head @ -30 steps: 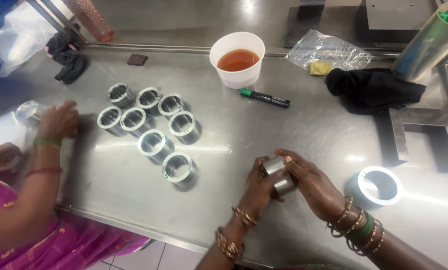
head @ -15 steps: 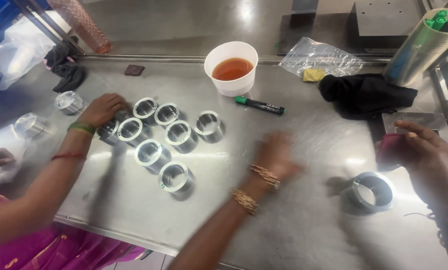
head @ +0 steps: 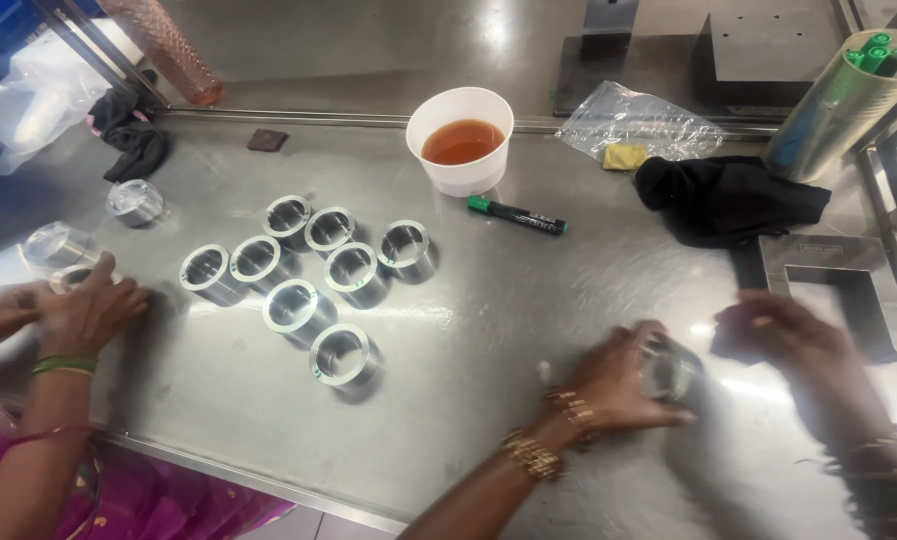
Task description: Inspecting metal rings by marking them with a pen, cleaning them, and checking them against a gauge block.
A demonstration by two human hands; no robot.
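Left hand (head: 624,385), bangles at the wrist, curls around a short shiny metal ring (head: 669,370) low on the right of the steel table (head: 529,300); fingers wrap its near side, the ring resting on or just above the surface, blur prevents telling which. Right hand (head: 794,345) sits just beside the ring, to its right, motion-blurred; whether its fingers are spread or closed cannot be told, and contact with the ring is unclear.

Cluster of seven similar open metal rings (head: 309,270) stands upright at table centre-left, well apart from the held one. White plastic cup of amber liquid (head: 460,140) stands near the far edge, a green-capped black marker (head: 517,214) lying just in front of it. Crumpled black cloth (head: 729,198) lies to the right of the marker, clear plastic bag (head: 637,122) behind it.

At the left edge, a co-worker's hand (head: 87,312) with green bangles rests over another metal piece; two more pieces sit near it.
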